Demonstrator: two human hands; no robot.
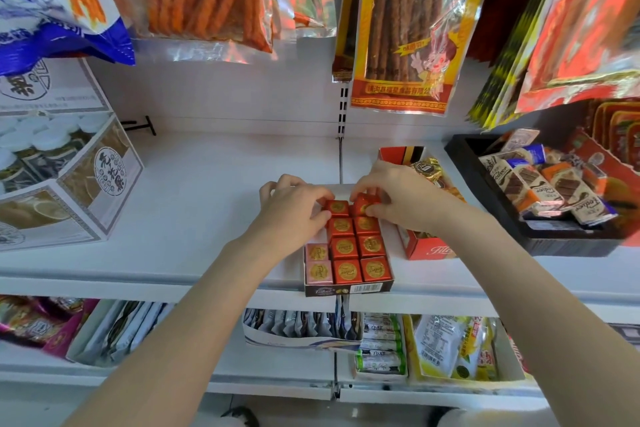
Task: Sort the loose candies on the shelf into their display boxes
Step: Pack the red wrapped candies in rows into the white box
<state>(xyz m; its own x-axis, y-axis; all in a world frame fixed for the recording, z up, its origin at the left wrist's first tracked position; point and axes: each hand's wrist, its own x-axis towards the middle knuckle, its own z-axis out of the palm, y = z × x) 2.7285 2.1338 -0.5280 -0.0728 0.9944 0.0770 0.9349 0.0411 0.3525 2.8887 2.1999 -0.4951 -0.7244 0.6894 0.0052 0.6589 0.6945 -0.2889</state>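
A small display box (348, 288) stands at the front edge of the white shelf (207, 191), filled with rows of red foil candy cubes (344, 248) and two paler pink ones (318, 262) at its left. My right hand (398, 198) pinches a red cube (363, 204) at the back right of the box, slightly tilted. My left hand (294, 206) rests at the back left of the box, its fingertips touching the red cube (337, 207) in the back row.
A red box (427, 248) with gold-wrapped sweets stands just right of the display box. A black tray (485, 191) of chocolate bars sits at far right, a large printed carton (69, 184) at left. Snack bags hang overhead.
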